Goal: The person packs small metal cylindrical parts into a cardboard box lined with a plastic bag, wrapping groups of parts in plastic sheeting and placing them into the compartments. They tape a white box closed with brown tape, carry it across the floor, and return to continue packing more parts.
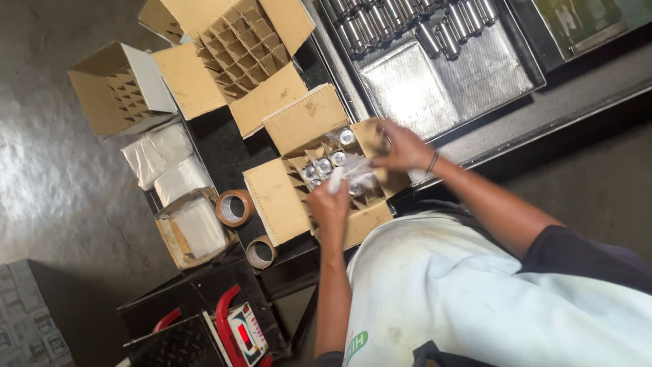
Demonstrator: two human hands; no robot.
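An open cardboard box (pixel 278 197) with card dividers sits on a dark table, and several of its cells hold shiny metal cylinders (pixel 324 165) in clear plastic. My left hand (pixel 329 209) is over the box's near side, closed on a small white wrapped piece (pixel 336 181) that sticks up from my fingers. Over the box's right-hand cells, my right hand (pixel 402 146) pinches a clear plastic bag (pixel 360 168). What the bag holds is not clear.
A metal tray (pixel 441 75) with rows of metal cylinders (pixel 401 20) lies beyond the box. Two empty divided boxes (pixel 238 47) (pixel 115 88) stand at the left. Stacks of white bags (pixel 163 156), two tape rolls (pixel 234 208) (pixel 260 252) and a red-handled scale (pixel 238 333) are nearby.
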